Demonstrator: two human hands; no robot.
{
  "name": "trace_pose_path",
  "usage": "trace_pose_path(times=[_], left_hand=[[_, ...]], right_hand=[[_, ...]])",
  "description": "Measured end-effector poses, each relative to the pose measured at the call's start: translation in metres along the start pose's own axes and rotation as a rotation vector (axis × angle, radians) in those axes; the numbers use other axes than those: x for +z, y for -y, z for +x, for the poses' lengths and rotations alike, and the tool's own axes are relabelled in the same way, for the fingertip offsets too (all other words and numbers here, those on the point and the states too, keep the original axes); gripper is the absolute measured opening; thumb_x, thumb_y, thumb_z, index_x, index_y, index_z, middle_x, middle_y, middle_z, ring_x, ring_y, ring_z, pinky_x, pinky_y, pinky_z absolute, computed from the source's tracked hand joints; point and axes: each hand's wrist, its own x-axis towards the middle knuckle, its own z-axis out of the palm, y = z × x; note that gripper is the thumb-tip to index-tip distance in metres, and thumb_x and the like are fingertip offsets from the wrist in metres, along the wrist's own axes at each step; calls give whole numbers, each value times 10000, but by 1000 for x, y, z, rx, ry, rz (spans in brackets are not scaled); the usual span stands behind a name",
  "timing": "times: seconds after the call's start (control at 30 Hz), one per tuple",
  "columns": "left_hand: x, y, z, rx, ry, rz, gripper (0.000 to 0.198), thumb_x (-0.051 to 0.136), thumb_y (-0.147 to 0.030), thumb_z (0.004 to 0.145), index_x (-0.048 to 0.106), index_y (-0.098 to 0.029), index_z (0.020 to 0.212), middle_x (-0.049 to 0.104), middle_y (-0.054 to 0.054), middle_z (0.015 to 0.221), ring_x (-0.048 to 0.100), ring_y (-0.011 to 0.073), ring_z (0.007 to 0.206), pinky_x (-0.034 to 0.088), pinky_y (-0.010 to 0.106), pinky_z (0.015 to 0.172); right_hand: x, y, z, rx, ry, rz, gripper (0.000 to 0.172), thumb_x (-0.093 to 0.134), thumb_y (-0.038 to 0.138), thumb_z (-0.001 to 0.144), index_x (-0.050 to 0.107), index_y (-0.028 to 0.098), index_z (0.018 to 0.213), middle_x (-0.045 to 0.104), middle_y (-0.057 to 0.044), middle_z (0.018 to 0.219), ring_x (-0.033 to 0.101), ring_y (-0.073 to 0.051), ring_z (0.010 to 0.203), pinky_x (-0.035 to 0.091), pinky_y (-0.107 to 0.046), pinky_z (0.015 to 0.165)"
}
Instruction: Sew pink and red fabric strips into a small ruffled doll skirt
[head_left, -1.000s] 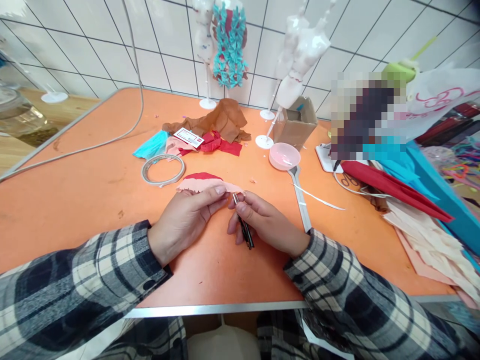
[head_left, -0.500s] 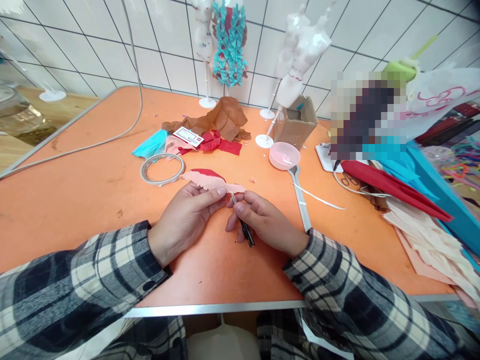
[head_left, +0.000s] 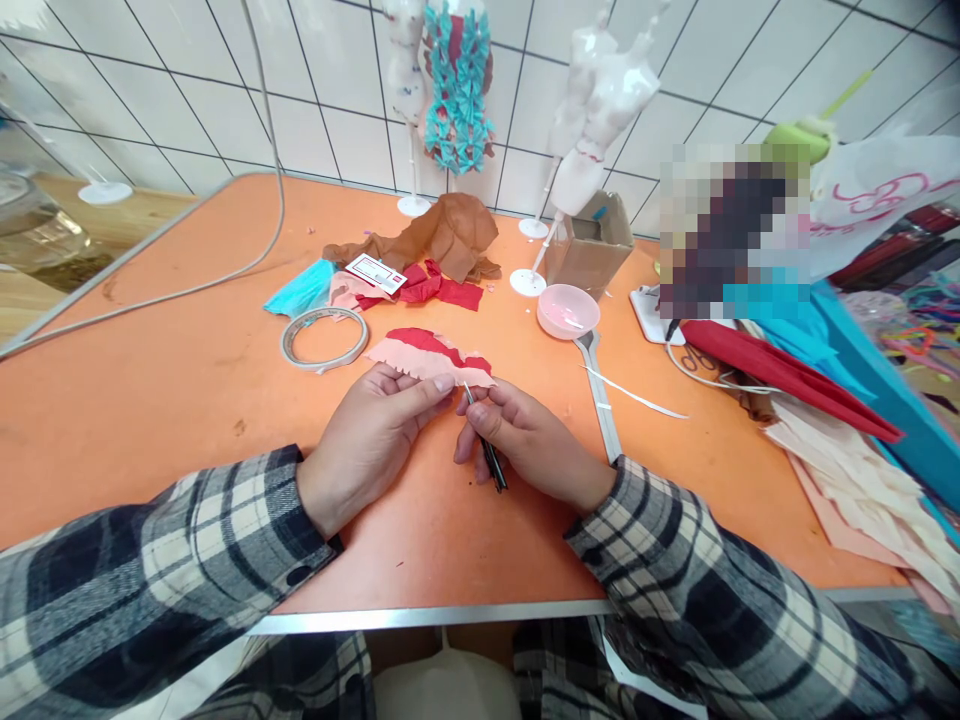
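A pink and red piece of crepe paper (head_left: 431, 355) is held up over the orange table, its lower pink edge notched. My left hand (head_left: 379, 430) pinches that edge between thumb and fingers. Close beside it, my right hand (head_left: 529, 435) grips a slim tool (head_left: 491, 455) with a silver tip and a black end; its exact kind is unclear. The tip touches or nearly touches the paper's lower edge. Some right fingers are at the paper's right end, partly hidden behind it. Left of the paper lies a tape roll (head_left: 325, 340).
Brown paper (head_left: 450, 235), red scraps and a white card (head_left: 376, 272) lie behind the hands. A pink bowl (head_left: 568, 312) rests near a grey strip-like tool (head_left: 601, 400). White mannequins (head_left: 592, 130) and a cardboard box (head_left: 592, 245) stand at the back. Folded papers (head_left: 795, 380) lie right.
The paper's top has tilted or unfolded, so more of its red part shows along the upper side and right end. Both hands stay nearly in place.
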Motion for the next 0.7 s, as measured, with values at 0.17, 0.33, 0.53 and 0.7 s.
trace_pose_path(times=[0.17, 0.33, 0.53, 0.7], left_hand=[[-1, 3, 3, -10, 48, -18, 211, 913, -218, 703, 731, -180, 802, 795, 54, 831, 745, 236, 790, 598, 392, 800], [-1, 3, 2, -9, 65, -11, 207, 897, -212, 727, 731, -175, 844, 791, 67, 870, 719, 209, 764, 590, 357, 761], [-2, 3, 2, -2, 75, 5, 152, 857, -197, 770, 734, -158, 850, 786, 99, 940, 703, 216, 795, 578, 334, 708], [-1, 1, 0, -15, 61, 17, 116, 839, -187, 782, 746, -151, 841, 793, 109, 957, 707, 221, 836, 572, 310, 692]], right_hand=[[0, -1, 0, 9, 0, 6, 317, 591, 501, 1009, 499, 208, 1086, 688, 21, 766, 610, -104, 511, 475, -211, 473], [0, 0, 0, 14, 13, 8, 267, 576, 451, 1026, 502, 205, 1097, 685, 25, 762, 609, -96, 509, 474, -199, 480], [0, 0, 0, 6, 13, 27, 271, 560, 396, 1037, 508, 193, 1208, 675, 34, 754, 602, -89, 502, 466, -183, 474], [-1, 1, 0, 4, 8, 24, 308, 582, 425, 1024, 500, 195, 1211, 676, 26, 767, 604, -95, 513, 471, -190, 469]])
